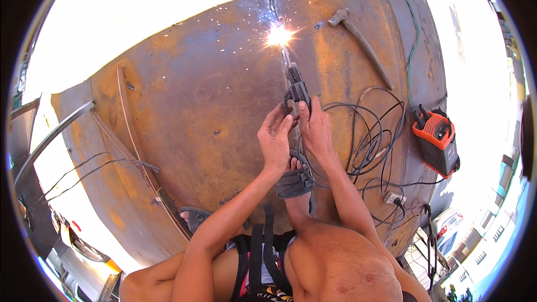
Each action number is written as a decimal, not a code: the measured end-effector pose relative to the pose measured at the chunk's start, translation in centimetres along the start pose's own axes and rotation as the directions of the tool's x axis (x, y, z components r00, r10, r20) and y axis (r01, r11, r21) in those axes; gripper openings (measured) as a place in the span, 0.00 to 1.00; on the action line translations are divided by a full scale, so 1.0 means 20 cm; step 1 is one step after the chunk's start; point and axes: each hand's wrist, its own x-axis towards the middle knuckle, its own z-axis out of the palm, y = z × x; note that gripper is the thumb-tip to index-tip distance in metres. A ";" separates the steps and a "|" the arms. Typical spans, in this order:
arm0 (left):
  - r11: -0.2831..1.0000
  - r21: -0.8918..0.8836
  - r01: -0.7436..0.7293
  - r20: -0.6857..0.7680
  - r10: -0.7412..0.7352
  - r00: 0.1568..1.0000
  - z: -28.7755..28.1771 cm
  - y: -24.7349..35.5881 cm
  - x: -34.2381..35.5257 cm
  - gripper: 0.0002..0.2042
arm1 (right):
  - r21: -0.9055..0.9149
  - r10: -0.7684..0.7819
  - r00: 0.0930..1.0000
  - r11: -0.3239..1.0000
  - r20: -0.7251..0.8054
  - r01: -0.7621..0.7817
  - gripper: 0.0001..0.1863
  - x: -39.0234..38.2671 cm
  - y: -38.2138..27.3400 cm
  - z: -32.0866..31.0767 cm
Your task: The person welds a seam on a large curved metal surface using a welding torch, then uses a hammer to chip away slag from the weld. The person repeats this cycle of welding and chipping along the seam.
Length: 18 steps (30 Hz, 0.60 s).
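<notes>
No lettering or number can be read; any markings on the orange-and-black box (437, 144) at the right are too small.

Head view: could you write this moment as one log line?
right grip: closed on black electrode holder; left grip: at holder's side; bright sparks: beyond holder, on rusty brown metal plate; brown-handled hammer: lying on plate
</notes>
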 end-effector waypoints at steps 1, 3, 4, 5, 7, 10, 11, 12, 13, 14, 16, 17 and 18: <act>1.000 0.008 -0.004 0.002 0.004 1.000 0.00 0.00 0.00 0.19 | -0.004 0.004 1.000 1.000 0.003 -0.004 0.18 0.00 0.00 0.00; 1.000 0.025 -0.011 0.006 0.011 1.000 0.00 0.00 0.00 0.20 | -0.011 0.004 1.000 1.000 0.004 -0.004 0.18 0.00 0.00 0.00; 1.000 0.024 -0.011 0.006 0.011 1.000 0.00 0.00 0.00 0.20 | -0.015 0.005 1.000 1.000 0.005 -0.005 0.18 0.00 0.00 0.00; 1.000 0.024 -0.011 0.006 0.011 1.000 0.00 0.00 0.00 0.20 | -0.017 0.004 1.000 1.000 0.003 -0.004 0.18 0.00 0.00 0.00; 1.000 0.017 -0.009 0.002 0.009 1.000 0.00 0.00 0.00 0.19 | -0.019 0.002 1.000 1.000 0.001 -0.002 0.18 0.00 0.00 0.00; 1.000 0.005 -0.002 -0.007 0.002 1.000 0.00 -0.01 0.00 0.19 | -0.010 0.002 1.000 1.000 -0.001 -0.002 0.18 0.00 0.00 0.00; 1.000 0.005 -0.001 -0.008 0.001 1.000 0.00 -0.01 0.00 0.19 | -0.007 0.000 1.000 1.000 -0.002 0.000 0.18 0.00 0.00 0.00; 1.000 0.005 0.000 -0.009 0.000 1.000 0.00 -0.01 0.00 0.19 | -0.004 -0.001 1.000 1.000 -0.003 0.001 0.18 0.00 0.00 0.00; 1.000 0.004 0.002 -0.009 -0.002 1.000 0.00 -0.01 0.00 0.19 | -0.002 -0.003 1.000 1.000 -0.003 0.003 0.18 -0.01 0.01 0.00; 1.000 0.003 0.003 -0.010 -0.003 1.000 0.00 -0.01 0.00 0.19 | -0.005 -0.003 1.000 1.000 -0.002 0.003 0.18 -0.01 0.01 0.00; 1.000 0.000 0.002 -0.012 -0.002 1.000 0.00 -0.01 0.00 0.19 | -0.007 -0.004 1.000 1.000 0.004 0.004 0.18 -0.01 0.01 0.00; 1.000 -0.003 0.002 -0.013 -0.002 1.000 -0.01 -0.01 0.00 0.19 | -0.003 -0.004 1.000 1.000 0.005 0.004 0.18 -0.01 0.01 0.01; 1.000 -0.009 0.004 -0.011 -0.004 1.000 0.00 -0.01 0.00 0.19 | -0.001 -0.003 1.000 1.000 0.003 0.003 0.18 -0.01 0.01 0.00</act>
